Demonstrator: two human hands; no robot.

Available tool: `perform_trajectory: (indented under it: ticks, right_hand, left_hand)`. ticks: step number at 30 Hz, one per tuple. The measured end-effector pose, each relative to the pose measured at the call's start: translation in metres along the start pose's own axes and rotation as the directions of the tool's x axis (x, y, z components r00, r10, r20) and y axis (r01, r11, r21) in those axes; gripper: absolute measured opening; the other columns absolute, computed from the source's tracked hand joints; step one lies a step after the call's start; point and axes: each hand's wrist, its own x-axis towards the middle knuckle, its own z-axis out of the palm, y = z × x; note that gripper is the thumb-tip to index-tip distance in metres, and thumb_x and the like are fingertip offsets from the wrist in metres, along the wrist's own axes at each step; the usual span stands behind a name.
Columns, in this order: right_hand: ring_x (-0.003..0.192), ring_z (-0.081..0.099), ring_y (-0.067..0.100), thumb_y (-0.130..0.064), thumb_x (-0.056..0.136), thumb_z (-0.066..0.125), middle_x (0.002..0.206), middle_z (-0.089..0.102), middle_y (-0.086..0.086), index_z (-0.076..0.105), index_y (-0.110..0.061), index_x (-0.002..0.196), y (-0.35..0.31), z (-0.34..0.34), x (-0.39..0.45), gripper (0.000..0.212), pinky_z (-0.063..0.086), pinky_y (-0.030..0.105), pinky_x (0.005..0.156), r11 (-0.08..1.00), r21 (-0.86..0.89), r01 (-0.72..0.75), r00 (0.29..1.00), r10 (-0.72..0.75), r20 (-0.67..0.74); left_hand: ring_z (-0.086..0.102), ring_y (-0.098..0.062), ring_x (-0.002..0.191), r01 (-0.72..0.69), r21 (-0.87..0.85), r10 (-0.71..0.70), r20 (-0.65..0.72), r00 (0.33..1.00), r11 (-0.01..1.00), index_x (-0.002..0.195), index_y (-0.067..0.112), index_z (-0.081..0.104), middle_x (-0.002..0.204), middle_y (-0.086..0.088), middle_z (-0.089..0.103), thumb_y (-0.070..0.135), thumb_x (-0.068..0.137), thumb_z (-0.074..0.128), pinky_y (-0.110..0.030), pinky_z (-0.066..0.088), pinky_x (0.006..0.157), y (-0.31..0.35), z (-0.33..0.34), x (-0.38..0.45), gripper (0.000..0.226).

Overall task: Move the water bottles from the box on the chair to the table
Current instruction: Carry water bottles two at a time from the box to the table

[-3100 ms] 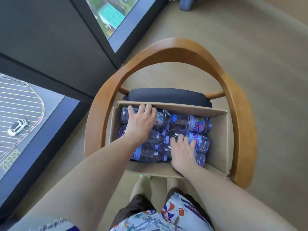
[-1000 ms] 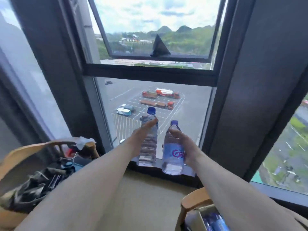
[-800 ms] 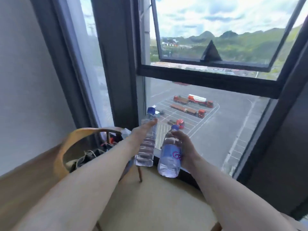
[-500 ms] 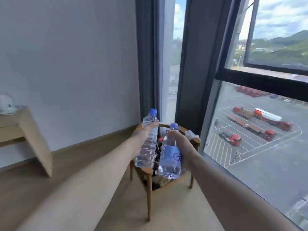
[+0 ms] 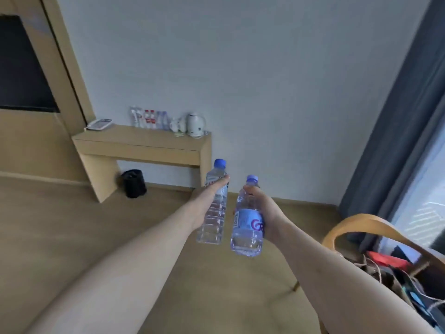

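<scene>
The step in hand looks like the carry: two water bottles are held in the air at the centre of the frame, and the table (image 5: 142,143) stands against the wall at middle left, well apart from them. To do it well, I would keep both bottles upright, walk them over without knocking them together, and set them on the bare stretch of tabletop — not among the bottles (image 5: 149,119) and the white kettle (image 5: 196,124) already there.

Both forearms reach forward from the bottom of the frame. The left hand (image 5: 207,201) wraps the ribbed bottle (image 5: 214,213) from its left side, thumb near the shoulder. The right hand (image 5: 267,213) grips the labelled bottle (image 5: 248,225) from the right (fingers curled round the neck and label). Both bottles stand roughly upright, just beside each other.
</scene>
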Motion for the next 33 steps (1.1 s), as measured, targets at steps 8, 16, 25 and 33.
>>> perform_trajectory:
  ticks: [8,16,25,33]
  right_hand:
    - [0.067,0.068,0.031,-0.037,0.083,0.074,0.094,0.07,0.017,0.06,-0.008,0.103,-0.035,0.096,0.157,0.038,0.058,0.037,0.063,0.991,-0.115,-0.063,0.957,0.093,0.275]
    - [0.063,0.065,0.027,-0.041,0.076,0.078,0.09,0.066,0.014,0.061,-0.008,0.105,-0.044,0.176,0.287,0.047,0.057,0.034,0.061,0.971,-0.182,-0.156,0.885,0.219,0.412]
    - [0.068,0.069,0.027,-0.044,0.074,0.081,0.091,0.072,0.011,0.062,-0.011,0.109,-0.019,0.278,0.419,0.052,0.058,0.036,0.063,0.96,-0.223,-0.171,0.868,0.254,0.427]
    - [0.067,0.07,0.027,-0.037,0.083,0.078,0.095,0.075,0.013,0.064,-0.008,0.111,-0.017,0.412,0.542,0.043,0.059,0.034,0.059,0.968,-0.199,-0.154,0.906,0.219,0.362]
  left_hand:
    - [0.054,-0.026,0.12,-0.052,-0.108,0.02,-0.283,0.959,0.993,0.142,0.024,0.054,0.147,-0.011,0.054,0.088,0.049,0.077,-0.04,0.04,0.103,0.051,-0.107,0.087,0.115]
    - [0.056,-0.036,0.132,-0.022,-0.214,-0.082,-0.465,0.882,0.977,0.143,0.018,0.054,0.145,-0.014,0.058,0.085,0.037,0.077,-0.055,0.041,0.114,0.085,-0.199,0.16,0.128]
    - [0.057,-0.01,0.079,0.019,-0.229,-0.14,-0.526,0.839,0.973,0.122,0.029,0.056,0.094,0.007,0.056,0.087,0.057,0.074,-0.032,0.042,0.06,0.089,-0.326,0.25,0.089]
    - [0.058,-0.019,0.101,0.033,-0.21,-0.139,-0.515,0.846,0.977,0.132,0.026,0.056,0.112,0.003,0.059,0.086,0.055,0.075,-0.038,0.045,0.086,0.119,-0.492,0.353,0.099]
